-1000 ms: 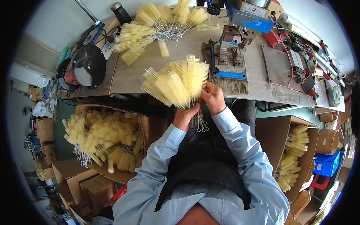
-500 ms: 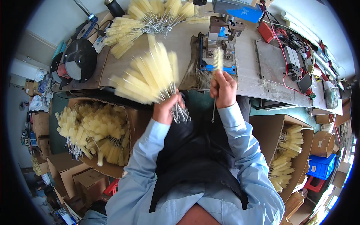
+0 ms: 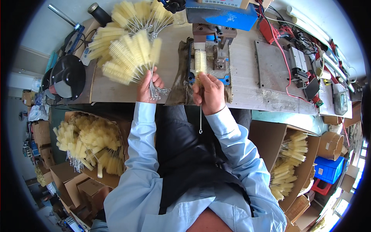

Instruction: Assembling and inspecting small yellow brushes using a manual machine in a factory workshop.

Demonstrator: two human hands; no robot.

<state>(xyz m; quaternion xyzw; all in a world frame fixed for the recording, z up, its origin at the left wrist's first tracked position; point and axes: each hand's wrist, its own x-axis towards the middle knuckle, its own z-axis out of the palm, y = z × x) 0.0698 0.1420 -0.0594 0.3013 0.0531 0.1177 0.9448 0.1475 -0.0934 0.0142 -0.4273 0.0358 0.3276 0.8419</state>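
My left hand (image 3: 148, 85) is closed round the wire stems of a bunch of pale yellow bottle brushes (image 3: 131, 56), bristles fanned up and to the left over the table. Looped wire ends stick out below the fist. In my right hand (image 3: 211, 92) I grip a single bottle brush (image 3: 200, 63) upright, its twisted wire stem and end loop hanging below my fingers. The top of its bristles reaches up to the metal block of a small press (image 3: 214, 33); whether they touch I cannot tell. Brown cloth (image 3: 178, 83) lies by the press base.
More brushes (image 3: 141, 15) are heaped at the back of the table. Cardboard boxes of brushes stand at left (image 3: 92, 139) and right (image 3: 290, 158). A cut-off machine with a dark disc guard (image 3: 69, 69) sits at left; a metal plate (image 3: 270, 63) and red cable (image 3: 288, 73) lie at right.
Both hands have moved forward and left in the picture. The single brush has come up to the press, and the bunch now overlaps the heap on the table.
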